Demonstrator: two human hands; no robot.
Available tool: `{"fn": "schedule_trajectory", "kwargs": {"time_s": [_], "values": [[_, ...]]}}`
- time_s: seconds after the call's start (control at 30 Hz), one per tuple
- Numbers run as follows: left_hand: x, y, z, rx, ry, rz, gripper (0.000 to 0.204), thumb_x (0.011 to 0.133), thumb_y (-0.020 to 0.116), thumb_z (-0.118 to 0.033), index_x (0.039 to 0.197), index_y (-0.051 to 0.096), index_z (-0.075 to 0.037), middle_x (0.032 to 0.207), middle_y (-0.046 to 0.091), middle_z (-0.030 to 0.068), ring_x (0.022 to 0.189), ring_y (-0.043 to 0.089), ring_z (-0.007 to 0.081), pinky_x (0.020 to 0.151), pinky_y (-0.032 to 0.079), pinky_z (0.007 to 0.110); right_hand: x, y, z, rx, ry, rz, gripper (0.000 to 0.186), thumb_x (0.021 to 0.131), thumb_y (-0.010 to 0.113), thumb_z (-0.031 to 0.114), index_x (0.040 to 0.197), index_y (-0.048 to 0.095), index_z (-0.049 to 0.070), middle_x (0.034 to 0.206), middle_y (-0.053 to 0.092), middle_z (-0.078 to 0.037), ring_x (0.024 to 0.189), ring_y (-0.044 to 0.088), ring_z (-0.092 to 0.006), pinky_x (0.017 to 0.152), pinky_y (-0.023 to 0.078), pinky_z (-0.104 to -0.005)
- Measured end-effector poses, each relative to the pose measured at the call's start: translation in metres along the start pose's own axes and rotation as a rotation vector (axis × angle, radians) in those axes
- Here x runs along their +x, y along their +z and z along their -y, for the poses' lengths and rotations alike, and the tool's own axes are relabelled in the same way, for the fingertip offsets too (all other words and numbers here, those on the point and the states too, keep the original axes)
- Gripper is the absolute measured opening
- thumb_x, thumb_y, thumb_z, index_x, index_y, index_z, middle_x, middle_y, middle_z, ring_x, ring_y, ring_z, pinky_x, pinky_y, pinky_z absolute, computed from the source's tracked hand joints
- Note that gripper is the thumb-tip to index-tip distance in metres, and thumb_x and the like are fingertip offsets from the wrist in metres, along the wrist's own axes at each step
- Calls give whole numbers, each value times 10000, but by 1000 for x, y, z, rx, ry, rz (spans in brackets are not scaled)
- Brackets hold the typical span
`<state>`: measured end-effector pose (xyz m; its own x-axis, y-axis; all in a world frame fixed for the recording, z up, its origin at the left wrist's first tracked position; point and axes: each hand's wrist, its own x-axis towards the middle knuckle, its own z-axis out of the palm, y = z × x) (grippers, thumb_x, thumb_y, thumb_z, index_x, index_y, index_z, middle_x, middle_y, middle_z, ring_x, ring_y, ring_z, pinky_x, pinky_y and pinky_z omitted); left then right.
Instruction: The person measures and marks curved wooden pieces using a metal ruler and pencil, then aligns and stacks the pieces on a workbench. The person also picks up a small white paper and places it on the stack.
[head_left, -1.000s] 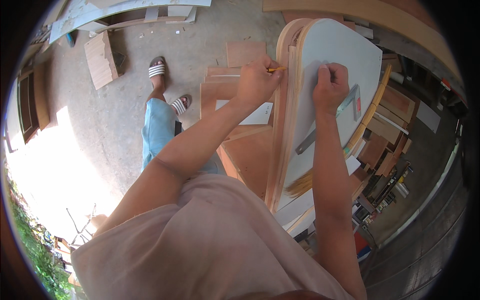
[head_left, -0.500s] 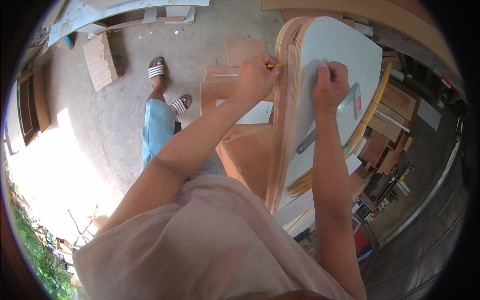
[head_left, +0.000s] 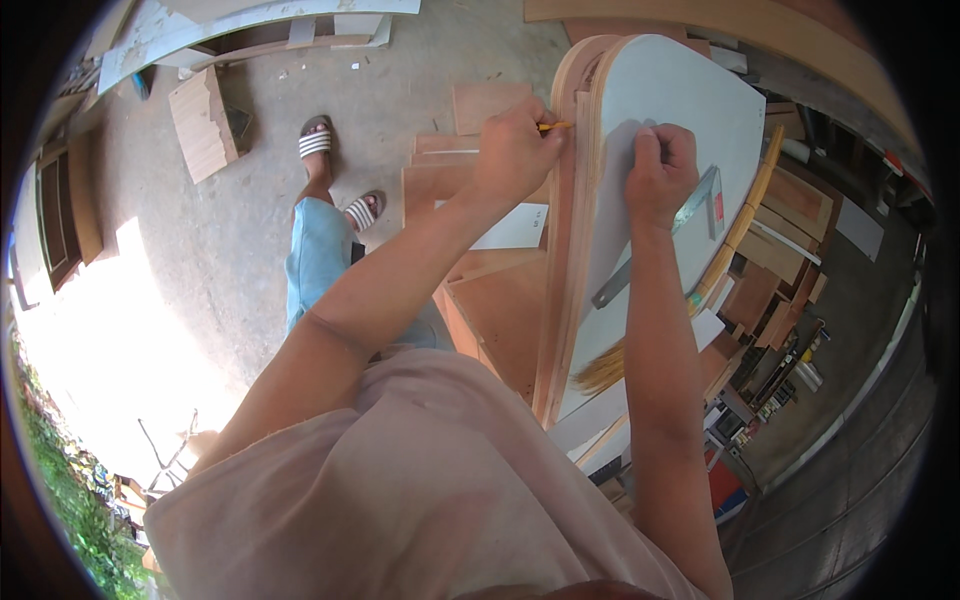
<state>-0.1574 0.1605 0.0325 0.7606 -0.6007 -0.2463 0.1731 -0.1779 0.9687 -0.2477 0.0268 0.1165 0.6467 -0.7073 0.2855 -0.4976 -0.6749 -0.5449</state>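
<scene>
My left hand (head_left: 515, 152) is closed in a pinch on a yellow pencil (head_left: 553, 127). The pencil's tip meets the edge of the stacked, round-ended plywood panels (head_left: 565, 230). On the pale white top panel (head_left: 665, 85) rests my right hand (head_left: 662, 172), curled into a fist with the thumb against the fingers; nothing shows in it. A grey metal tool (head_left: 612, 286), resembling a carpenter's square, lies on that panel, partly hidden behind my right forearm. Straw bristles (head_left: 602, 368), like those of a broom, lie by the panel's near end.
Brown boards (head_left: 505, 310) and a white sheet (head_left: 512, 227) stand left of the stack. A person's sandalled foot (head_left: 315, 140) is on the concrete floor. A bamboo pole (head_left: 762, 180) runs along the right side, with wood offcuts (head_left: 752, 292) beyond. A broken-edged board (head_left: 203, 122) lies far left.
Almost nothing differs. My left hand and the pencil have shifted very slightly to the right; my right hand stays in place.
</scene>
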Motion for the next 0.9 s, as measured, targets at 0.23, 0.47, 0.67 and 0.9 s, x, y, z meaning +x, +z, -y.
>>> {"fn": "schedule_trajectory", "kwargs": {"time_s": [0.23, 0.47, 0.67, 0.9], "values": [[0, 1, -1, -56, 9, -1, 168, 843, 716, -147, 893, 625, -14, 908, 733, 126, 767, 700, 212, 691, 541, 327, 0, 0, -3, 1, -29, -4, 64, 810, 659, 76, 801, 629, 20, 866, 597, -75, 766, 591, -195, 697, 486, -303], [-5, -14, -9, -78, 24, 11, 201, 826, 740, -118, 947, 596, -46, 893, 700, 85, 818, 680, 198, 738, 531, 314, 1, 0, -1, 16, -25, -21, 63, 797, 673, 62, 805, 634, 14, 866, 608, -80, 754, 600, -200, 695, 495, -296], [-8, -11, -15, -77, 24, 62, 188, 828, 742, -95, 939, 599, -43, 905, 703, 71, 883, 679, 159, 770, 533, 289, 1, -1, 0, 17, -47, -23, 66, 789, 681, 53, 814, 640, 8, 872, 614, -83, 750, 610, -196, 680, 503, -290], [-4, 10, 7, -351, 107, 161, 174, 849, 714, -34, 998, 625, -20, 972, 699, 62, 925, 662, 134, 816, 526, 271, 1, 0, -2, 38, -40, -24, 67, 798, 677, 62, 817, 642, 8, 872, 615, -86, 750, 618, -199, 685, 507, -296]]}}
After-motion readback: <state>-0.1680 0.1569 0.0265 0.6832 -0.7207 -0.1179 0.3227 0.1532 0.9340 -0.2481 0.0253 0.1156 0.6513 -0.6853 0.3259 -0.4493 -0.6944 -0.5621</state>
